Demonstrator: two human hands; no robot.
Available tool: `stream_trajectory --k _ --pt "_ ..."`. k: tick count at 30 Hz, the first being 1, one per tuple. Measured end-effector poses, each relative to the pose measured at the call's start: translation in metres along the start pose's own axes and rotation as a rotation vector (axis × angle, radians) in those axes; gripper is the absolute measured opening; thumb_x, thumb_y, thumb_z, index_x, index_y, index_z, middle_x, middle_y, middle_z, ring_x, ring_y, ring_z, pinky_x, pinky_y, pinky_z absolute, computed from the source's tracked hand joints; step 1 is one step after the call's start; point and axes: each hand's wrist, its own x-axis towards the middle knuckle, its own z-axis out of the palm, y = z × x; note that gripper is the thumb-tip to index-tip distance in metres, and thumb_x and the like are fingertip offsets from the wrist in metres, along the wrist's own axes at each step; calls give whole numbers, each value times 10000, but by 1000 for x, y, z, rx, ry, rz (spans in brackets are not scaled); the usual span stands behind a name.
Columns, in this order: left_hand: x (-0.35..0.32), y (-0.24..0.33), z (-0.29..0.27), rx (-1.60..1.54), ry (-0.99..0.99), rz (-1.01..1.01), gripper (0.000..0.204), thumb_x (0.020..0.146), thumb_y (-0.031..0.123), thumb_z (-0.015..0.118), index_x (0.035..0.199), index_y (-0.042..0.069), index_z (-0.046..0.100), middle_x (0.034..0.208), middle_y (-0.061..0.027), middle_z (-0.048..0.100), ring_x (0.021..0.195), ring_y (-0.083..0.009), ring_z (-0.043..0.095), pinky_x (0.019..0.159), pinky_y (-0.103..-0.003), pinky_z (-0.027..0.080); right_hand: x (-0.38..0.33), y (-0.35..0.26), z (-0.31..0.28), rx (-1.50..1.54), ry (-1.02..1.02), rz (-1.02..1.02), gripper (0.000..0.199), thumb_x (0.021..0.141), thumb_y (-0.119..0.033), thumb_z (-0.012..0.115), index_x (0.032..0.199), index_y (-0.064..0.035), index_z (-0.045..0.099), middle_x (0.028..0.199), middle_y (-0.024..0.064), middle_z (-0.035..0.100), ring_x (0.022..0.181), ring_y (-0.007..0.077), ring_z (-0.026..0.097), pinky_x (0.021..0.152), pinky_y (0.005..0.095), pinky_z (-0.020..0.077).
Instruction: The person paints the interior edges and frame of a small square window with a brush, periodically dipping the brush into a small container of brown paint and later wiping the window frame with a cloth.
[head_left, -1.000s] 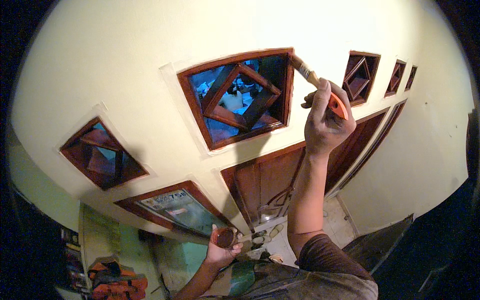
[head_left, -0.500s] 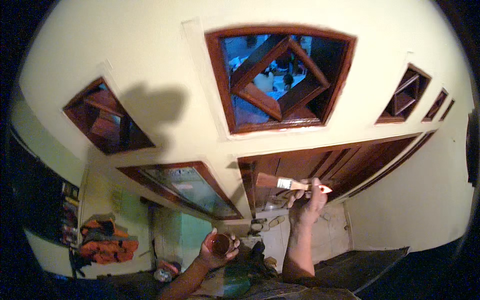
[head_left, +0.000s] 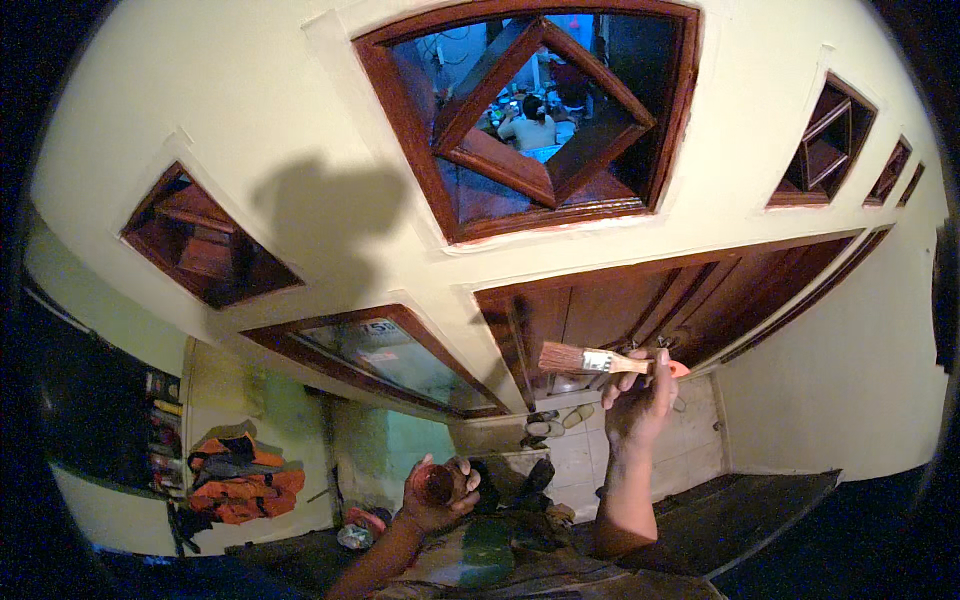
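Note:
My right hand (head_left: 640, 408) is closed on the handle of a paintbrush (head_left: 602, 361), held level in front of the brown wooden door (head_left: 610, 318). Its reddish-brown bristles point left, away from any surface. Lower down, my left hand (head_left: 424, 507) is wrapped round a small round cup (head_left: 436, 484) with a dark red-brown inside; whether it holds liquid I cannot tell. Above both hands, a brown wooden vent frame (head_left: 455, 238) with a diamond-shaped inner piece is set in the cream wall.
To the left are a smaller wooden vent (head_left: 205, 240) and a wood-framed glass window (head_left: 370, 348). More vents (head_left: 825, 150) line the right. Below are orange and grey cloth (head_left: 245, 485), shoes (head_left: 545, 427) and floor tiles (head_left: 590, 455). Through the large vent, a person (head_left: 532, 128) sits in a blue-lit room.
The view has shifted, so the large vent sits higher in the picture. My right hand with the paintbrush appears slightly further right; both hands keep their hold.

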Motion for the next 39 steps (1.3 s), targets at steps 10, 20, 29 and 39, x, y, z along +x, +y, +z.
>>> stream_trajectory --k 10,20,29,39 --pt "4 17 -7 -31 -73 -45 653 994 631 437 1210 29 569 1059 -167 566 701 -253 519 618 -350 435 -16 -27 21 -123 -42 -177 334 1061 -279 528 1096 38 628 711 121 635 537 211 608 448 323 509" --pt "-6 5 9 -5 376 144 611 1004 603 457 1205 55 636 1122 -173 661 763 -290 581 665 -381 484 -28 -10 31 -192 -276 -111 477 1057 -429 563 1247 8 578 863 129 664 481 143 556 363 226 443" --pt "-28 22 15 -26 66 290 590 1024 574 453 1118 43 693 1038 -136 732 861 -321 657 668 -438 528 -59 -9 76 -371 -602 -70 332 1017 -242 612 1149 61 585 818 159 652 534 215 616 449 318 530" --pt "-33 69 8 39 -63 332 661 1047 630 367 1153 53 672 974 -124 729 743 -285 684 599 -393 541 -116 28 128 -468 -623 -24 268 1014 -224 627 1036 37 568 794 152 631 549 224 626 486 365 555"
